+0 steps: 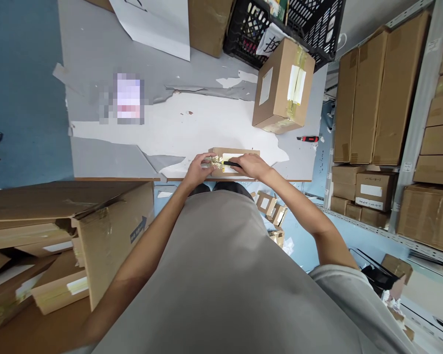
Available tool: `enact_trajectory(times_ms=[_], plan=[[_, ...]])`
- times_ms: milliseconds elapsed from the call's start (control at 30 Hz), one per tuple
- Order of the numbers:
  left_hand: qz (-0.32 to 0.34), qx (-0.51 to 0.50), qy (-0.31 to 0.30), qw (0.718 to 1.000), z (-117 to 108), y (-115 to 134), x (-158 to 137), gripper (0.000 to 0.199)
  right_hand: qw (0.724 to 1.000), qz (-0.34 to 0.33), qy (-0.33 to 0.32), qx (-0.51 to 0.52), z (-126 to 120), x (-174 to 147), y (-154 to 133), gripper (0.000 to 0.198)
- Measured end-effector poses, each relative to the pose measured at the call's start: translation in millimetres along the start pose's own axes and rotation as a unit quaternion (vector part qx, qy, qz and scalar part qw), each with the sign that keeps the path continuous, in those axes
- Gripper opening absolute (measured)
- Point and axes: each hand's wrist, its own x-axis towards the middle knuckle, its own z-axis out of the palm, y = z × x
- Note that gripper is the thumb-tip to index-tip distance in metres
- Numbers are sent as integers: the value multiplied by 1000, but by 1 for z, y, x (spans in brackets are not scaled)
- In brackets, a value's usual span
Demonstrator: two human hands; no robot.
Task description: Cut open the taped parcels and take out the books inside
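Observation:
At the table's front edge lies a small cardboard box (236, 171) with a white label and clear yellowish tape on its top. My left hand (199, 169) grips its left end, with fingertips on the taped part. In my right hand (254, 165) is a slim black tool (232, 163), its tip pointing left at the tape beside the label. The frame does not show whether this tool is a cutter or a pen. Farther right, a red and black box cutter (308, 139) rests on the table.
A larger taped carton (280, 88) stands on the worktable (107, 157), before a black plastic crate (245, 37). White paper (158, 24) lies at the back. At lower left an open carton (114, 236) holds several boxes. Shelves of cartons (369, 98) line the right side.

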Motion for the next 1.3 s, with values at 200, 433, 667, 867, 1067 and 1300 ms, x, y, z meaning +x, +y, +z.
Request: enact_trajectory(times_ms=[200,433,667,867,1067,1300], plan=[[-4,9,27,1000,4,3,-6,57,995,58,-46,-68,-7,-6,1,40],[-23,8,101,995,23,13,-13,51,991,90,-77,-68,3,-42,53,36],[-35,133,249,959,57,29,-6,41,996,0,-58,-74,19,-51,81,61],[-7,195,304,933,76,20,5,40,996,8,-68,-57,30,-78,111,73],[-12,204,311,928,90,13,6,40,995,1,-77,-61,38,-91,140,80],[-12,220,290,931,89,14,8,42,997,-3,-70,-34,50,-92,163,80]])
